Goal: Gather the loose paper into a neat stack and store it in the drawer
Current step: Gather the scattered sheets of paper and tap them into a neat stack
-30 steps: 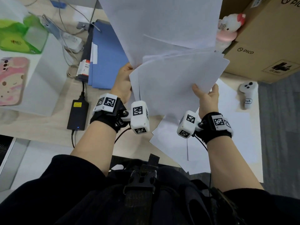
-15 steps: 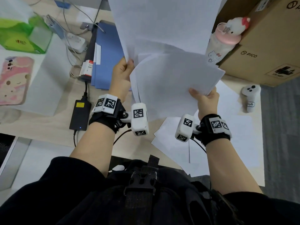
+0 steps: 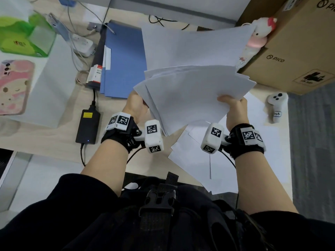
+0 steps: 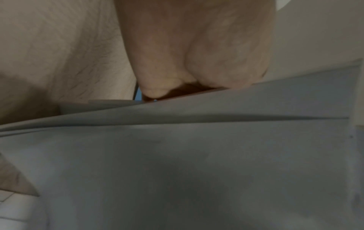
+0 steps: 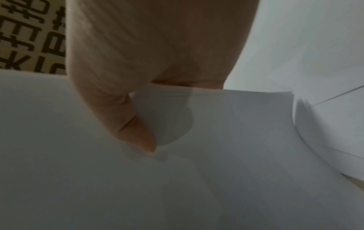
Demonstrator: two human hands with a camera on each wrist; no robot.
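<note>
A fanned bundle of paper (image 3: 190,95) is held above the table (image 3: 54,136), its long axis running left to right, tilted up to the right. It is pinched by the left hand (image 3: 135,105) and the right hand (image 3: 233,109) at opposite edges.

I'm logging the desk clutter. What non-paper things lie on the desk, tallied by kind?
Blue folder: 1
Black power adapter: 1
White VR controller: 1
Pink phone case: 1
Green tissue box: 1
Cardboard box: 1
Kitty-topped bottle: 1
Total: 7
</note>
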